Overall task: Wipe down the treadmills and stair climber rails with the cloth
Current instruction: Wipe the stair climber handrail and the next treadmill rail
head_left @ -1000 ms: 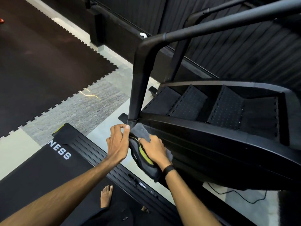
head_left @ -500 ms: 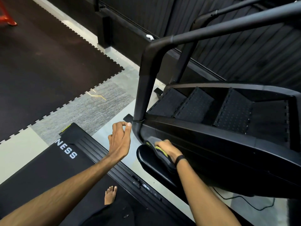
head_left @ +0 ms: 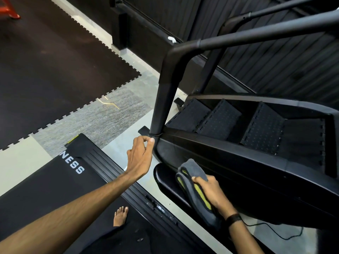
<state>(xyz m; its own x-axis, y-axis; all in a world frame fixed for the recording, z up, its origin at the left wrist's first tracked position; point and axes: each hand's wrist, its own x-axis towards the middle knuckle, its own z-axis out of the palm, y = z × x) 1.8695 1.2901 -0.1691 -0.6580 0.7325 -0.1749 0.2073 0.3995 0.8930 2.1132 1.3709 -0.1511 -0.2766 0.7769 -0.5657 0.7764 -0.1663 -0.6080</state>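
Note:
The black stair climber [head_left: 238, 162] fills the right side, its steps [head_left: 220, 120] in the middle. Its rail post [head_left: 165, 99] rises from the side panel and bends into a long upper rail [head_left: 256, 35]. My right hand [head_left: 211, 191] grips a folded grey cloth with a yellow-green lining [head_left: 194, 167] and holds it against the lower side panel, above the glossy base foot [head_left: 165, 180]. My left hand [head_left: 140, 156] is beside the base of the post, fingers curled and thumb tip at the index finger, holding nothing. A treadmill deck [head_left: 45, 189] lies at lower left.
A black interlocking mat [head_left: 45, 70] covers the floor at upper left, with a red object [head_left: 9, 10] in its far corner. A dark slatted wall [head_left: 275, 70] stands behind the climber. A thin cable [head_left: 286, 235] runs on the tiles. My bare foot [head_left: 120, 215] stands on the treadmill.
My left hand let go of the cloth and stays by the post base. My right hand carried the cloth down along the side panel, and more of the grey fold now shows.

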